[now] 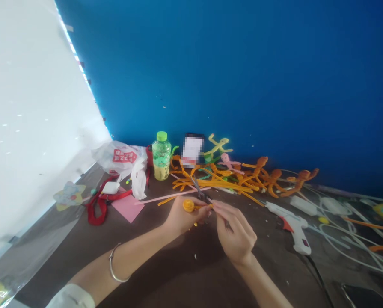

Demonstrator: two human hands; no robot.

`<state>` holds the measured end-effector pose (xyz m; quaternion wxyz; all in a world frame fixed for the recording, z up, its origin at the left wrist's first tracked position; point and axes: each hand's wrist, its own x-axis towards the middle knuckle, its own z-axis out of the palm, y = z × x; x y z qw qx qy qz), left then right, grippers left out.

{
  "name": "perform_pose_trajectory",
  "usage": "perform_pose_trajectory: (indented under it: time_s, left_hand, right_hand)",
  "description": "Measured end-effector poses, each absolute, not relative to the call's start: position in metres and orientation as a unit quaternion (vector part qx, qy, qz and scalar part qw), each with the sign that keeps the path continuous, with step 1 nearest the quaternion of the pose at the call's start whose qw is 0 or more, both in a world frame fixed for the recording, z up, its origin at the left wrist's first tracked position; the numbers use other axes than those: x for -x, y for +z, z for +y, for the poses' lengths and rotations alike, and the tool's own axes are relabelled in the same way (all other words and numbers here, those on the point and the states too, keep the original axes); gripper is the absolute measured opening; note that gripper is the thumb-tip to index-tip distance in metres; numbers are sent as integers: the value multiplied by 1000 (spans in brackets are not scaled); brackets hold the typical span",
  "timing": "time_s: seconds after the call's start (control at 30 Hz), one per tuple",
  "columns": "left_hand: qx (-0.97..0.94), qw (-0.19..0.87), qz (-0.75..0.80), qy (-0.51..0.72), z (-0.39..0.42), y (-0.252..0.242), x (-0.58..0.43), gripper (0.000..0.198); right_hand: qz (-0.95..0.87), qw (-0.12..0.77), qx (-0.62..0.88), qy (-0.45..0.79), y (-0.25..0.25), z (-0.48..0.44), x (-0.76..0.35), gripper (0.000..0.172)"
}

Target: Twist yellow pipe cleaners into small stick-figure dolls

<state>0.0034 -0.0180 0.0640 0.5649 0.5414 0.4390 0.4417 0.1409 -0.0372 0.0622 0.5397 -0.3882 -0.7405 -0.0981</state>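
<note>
My left hand (186, 216) is closed, pinching an orange fuzzy pipe cleaner piece with a round coiled end (188, 205). The coil rests on top of the hand, and a twisted stem runs from it toward the fingertips. Close against it on the right, my right hand (236, 231) is closed around a pair of scissors (196, 186). Their grey blades point up and away, and the handles are mostly hidden in the palm. The right fingertips meet the stem's end near the left thumb. Loose orange pipe cleaners (217, 182) lie just beyond both hands.
A green-capped bottle (161, 158), white plastic bag (123, 158) and red-handled scissors (96, 214) stand or lie left. Pink paper (129, 207) is nearby. Finished orange figures (274, 182) line the blue wall. A corded glue gun (292, 226) and white cables (348, 239) lie right.
</note>
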Motion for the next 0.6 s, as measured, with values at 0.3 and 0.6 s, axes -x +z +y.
perform_pose_trajectory:
  time_s: [0.3, 0.6]
  left_hand:
    - [-478, 589, 440, 481, -26, 75, -6, 26]
    - [-337, 701, 412, 474, -27, 77, -6, 25]
  right_hand:
    - [-729, 571, 362, -102, 61, -40, -137, 36]
    - [-658, 626, 402, 118, 57, -41, -133, 13]
